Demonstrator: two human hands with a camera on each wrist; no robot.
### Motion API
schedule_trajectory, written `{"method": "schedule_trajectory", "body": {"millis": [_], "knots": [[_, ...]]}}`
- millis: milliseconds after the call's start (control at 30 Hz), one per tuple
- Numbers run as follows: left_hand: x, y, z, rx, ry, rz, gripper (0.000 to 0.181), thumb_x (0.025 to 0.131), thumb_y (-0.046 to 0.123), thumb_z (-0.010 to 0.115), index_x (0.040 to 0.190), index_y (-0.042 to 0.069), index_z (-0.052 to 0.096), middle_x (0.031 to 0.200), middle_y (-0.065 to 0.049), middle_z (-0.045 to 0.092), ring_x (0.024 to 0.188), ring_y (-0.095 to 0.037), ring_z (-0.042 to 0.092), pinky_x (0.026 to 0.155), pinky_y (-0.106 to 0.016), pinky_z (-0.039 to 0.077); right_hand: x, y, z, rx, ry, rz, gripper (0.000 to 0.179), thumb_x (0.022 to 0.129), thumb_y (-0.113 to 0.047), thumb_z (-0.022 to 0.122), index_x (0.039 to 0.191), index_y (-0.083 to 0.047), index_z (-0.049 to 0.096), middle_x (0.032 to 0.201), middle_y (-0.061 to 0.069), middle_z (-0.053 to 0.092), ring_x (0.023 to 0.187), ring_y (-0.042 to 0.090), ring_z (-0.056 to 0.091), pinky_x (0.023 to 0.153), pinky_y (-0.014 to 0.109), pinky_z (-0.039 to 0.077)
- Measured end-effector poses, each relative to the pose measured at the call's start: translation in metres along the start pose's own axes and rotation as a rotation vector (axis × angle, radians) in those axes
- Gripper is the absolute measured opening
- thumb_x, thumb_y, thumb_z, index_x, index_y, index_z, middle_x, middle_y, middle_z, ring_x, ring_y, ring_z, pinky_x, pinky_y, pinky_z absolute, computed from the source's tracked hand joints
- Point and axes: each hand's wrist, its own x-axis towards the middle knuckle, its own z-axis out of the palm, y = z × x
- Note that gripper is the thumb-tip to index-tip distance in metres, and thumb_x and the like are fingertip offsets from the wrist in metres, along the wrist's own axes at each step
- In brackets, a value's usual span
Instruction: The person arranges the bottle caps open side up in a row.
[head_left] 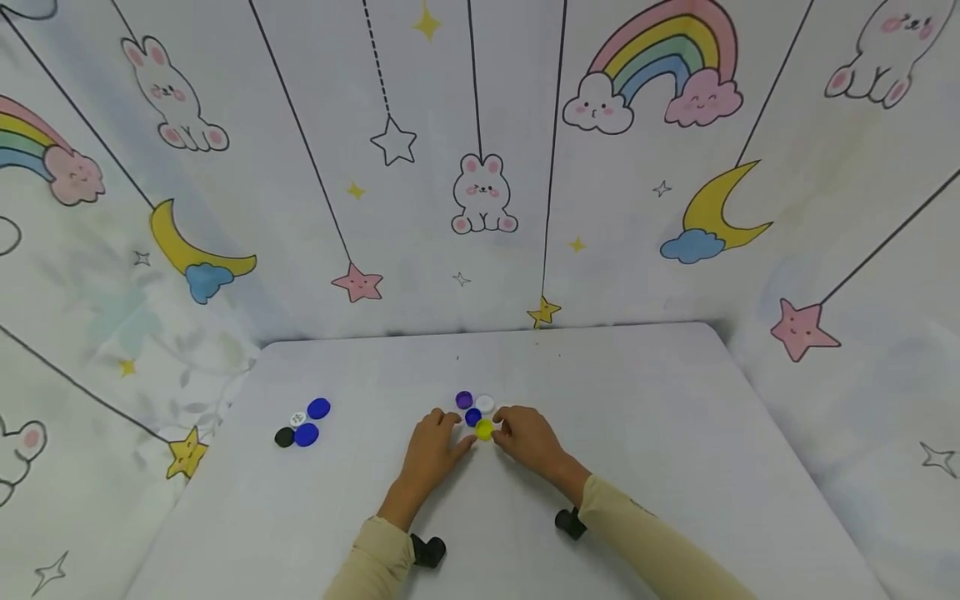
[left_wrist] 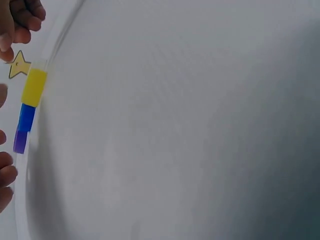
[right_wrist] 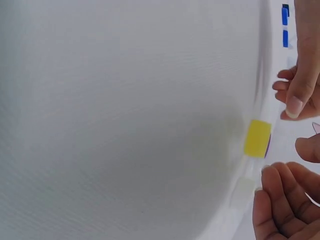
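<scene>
A yellow round piece like a bottle cap (head_left: 484,429) lies on the white table between my hands. Just behind it is a small blue one (head_left: 472,417), then a purple one (head_left: 464,400) and a white one (head_left: 485,404); the four form a tight cluster. My left hand (head_left: 431,446) is on the left of the cluster, thumb and fingers spread and relaxed. Opposite, my right hand (head_left: 528,437) has loosely bent fingers, their tips close to the yellow piece. Side on, the yellow piece (right_wrist: 257,138) shows between both hands in the right wrist view, with gaps to the fingers.
Farther left on the table lies a second group: two blue discs (head_left: 318,407) (head_left: 306,434), a white button-like disc (head_left: 297,419) and a black disc (head_left: 284,437). A printed cloth (head_left: 420,275) rises behind the table's back edge. Black wrist devices (head_left: 429,552) hang under both sleeves.
</scene>
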Motion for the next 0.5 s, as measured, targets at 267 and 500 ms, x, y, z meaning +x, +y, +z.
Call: {"method": "schedule_trajectory", "body": {"millis": [267,500], "knots": [[-0.007,-0.026,-0.011,0.037,0.129,-0.146,0.029,0.085,0.023,0.076,0.1,0.0,0.067,0.099,-0.018,0.059,0.089,-0.033,0.055,0.078,-0.045,0.045,-0.005,-0.003,-0.005,0.049,0.001,-0.002,0.015,0.088,-0.015,0.072,0.1,-0.006,0.071,0.073,-0.004,0.062,0.061,0.006,0.049,0.056,0.019,0.044],[-0.016,-0.056,-0.035,0.057,0.049,-0.367,0.046,0.089,0.024,0.069,0.122,-0.006,0.059,0.14,-0.04,0.033,0.133,-0.057,0.027,0.107,-0.066,0.023,-0.008,0.0,-0.008,0.063,-0.012,0.014,0.013,0.089,-0.015,0.07,0.099,-0.007,0.071,0.07,-0.006,0.06,0.057,0.005,0.047,0.053,0.019,0.043]]}}
